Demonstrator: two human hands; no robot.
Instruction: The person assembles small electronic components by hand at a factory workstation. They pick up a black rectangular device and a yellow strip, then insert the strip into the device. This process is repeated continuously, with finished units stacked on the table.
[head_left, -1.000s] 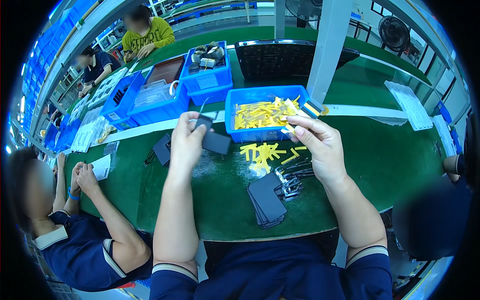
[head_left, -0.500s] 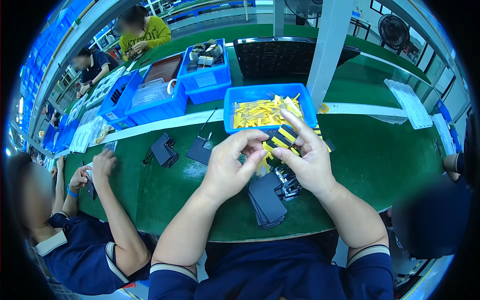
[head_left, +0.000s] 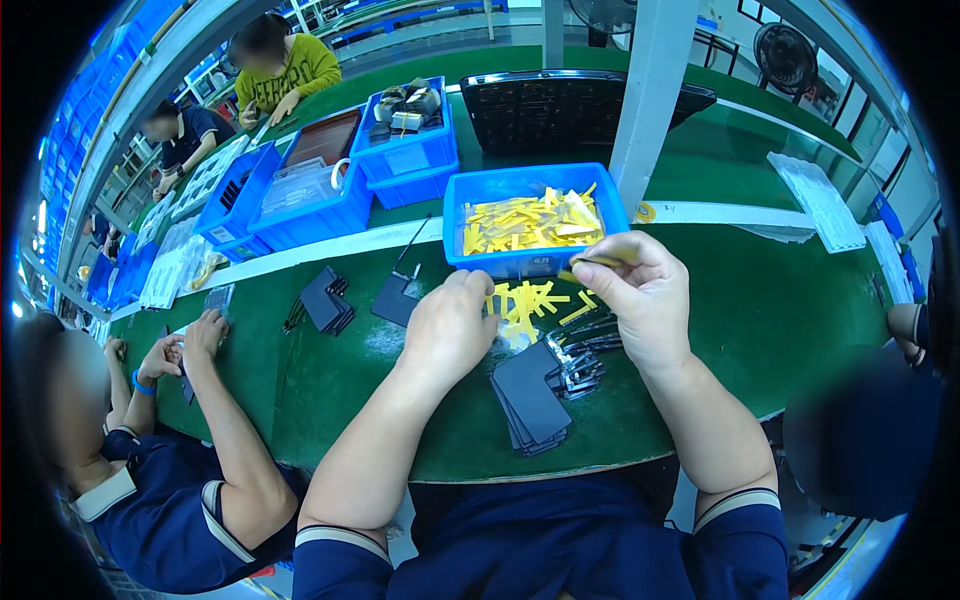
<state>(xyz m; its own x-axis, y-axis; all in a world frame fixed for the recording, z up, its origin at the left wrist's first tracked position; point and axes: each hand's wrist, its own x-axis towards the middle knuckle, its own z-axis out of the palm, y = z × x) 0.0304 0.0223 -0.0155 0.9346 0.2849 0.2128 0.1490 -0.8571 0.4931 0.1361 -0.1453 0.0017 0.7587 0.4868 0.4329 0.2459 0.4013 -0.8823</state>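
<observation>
My right hand is closed in a pinch on a thin black-and-yellow strip piece, seen nearly edge-on in front of the blue bin. Over the table my left hand has its fingers curled down beside a loose pile of yellow strips; its fingertips are partly hidden, and I cannot make out what they hold. Between my forearms lies a fanned stack of dark grey L-shaped flat pieces, with black cables and metal connectors at its upper right.
A blue bin of yellow strips stands ahead. Similar dark flat pieces lie to the left, and one sits beside my left hand. Blue bins line the back left. A white post rises behind; co-workers sit on both sides.
My hands have moved apart. The right one has turned and closed, tilting the black-and-yellow piece edge-on. My left hand has lowered toward the yellow strips, and the pile now shows more fully.
</observation>
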